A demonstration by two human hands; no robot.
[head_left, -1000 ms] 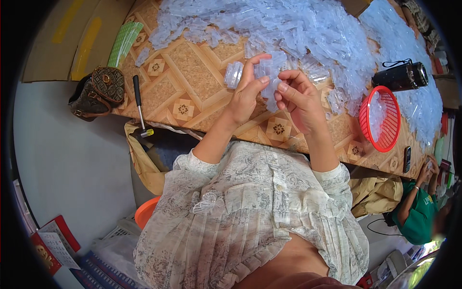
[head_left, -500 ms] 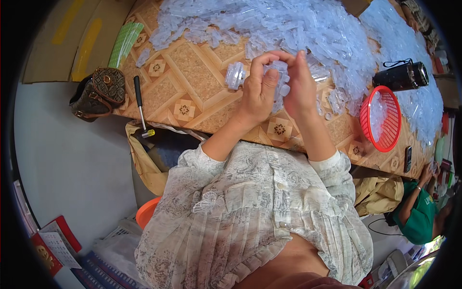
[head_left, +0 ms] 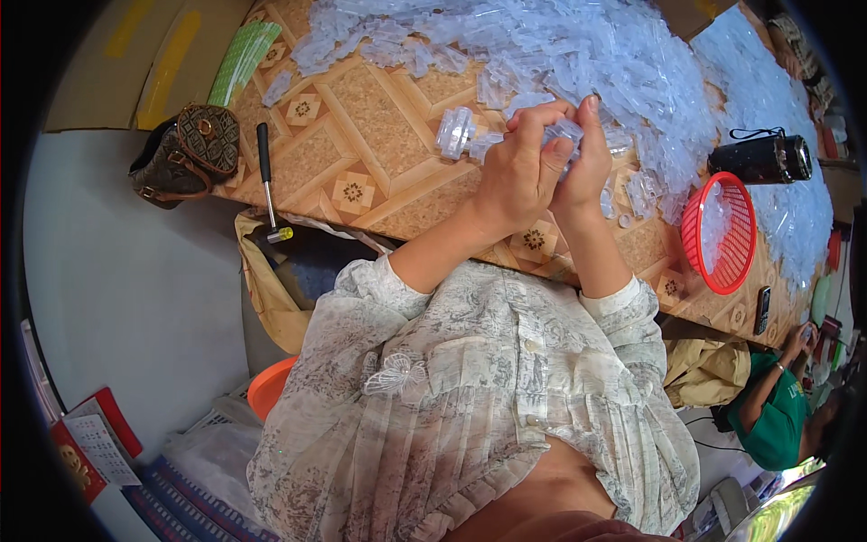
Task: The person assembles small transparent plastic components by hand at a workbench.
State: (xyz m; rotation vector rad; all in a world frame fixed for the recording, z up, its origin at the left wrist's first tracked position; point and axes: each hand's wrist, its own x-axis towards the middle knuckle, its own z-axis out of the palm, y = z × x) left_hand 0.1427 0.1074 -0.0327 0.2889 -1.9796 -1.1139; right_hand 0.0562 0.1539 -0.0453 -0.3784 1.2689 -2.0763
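My left hand (head_left: 522,172) and my right hand (head_left: 585,163) are cupped together over the near part of the table, closed around clear plastic pieces (head_left: 564,135). Only a bit of these pieces shows between the thumbs and fingers; their exact kind is hidden. Just left of my left hand lies a clear round-ended plastic part (head_left: 454,133), with another clear piece between it and my fingers. Several small clear parts (head_left: 643,191) lie to the right of my right hand.
A large heap of clear plastic pieces (head_left: 578,54) covers the table's far side. A red basket (head_left: 720,233), black flask (head_left: 760,159) and phone (head_left: 763,310) are at right. At left are a hammer (head_left: 265,167) and brown handbag (head_left: 194,154). A person in green (head_left: 768,411) works at far right.
My hands have closed more tightly around the clear pieces, covering more of them. The whole view has shifted slightly, with the table's things a little further right and down.
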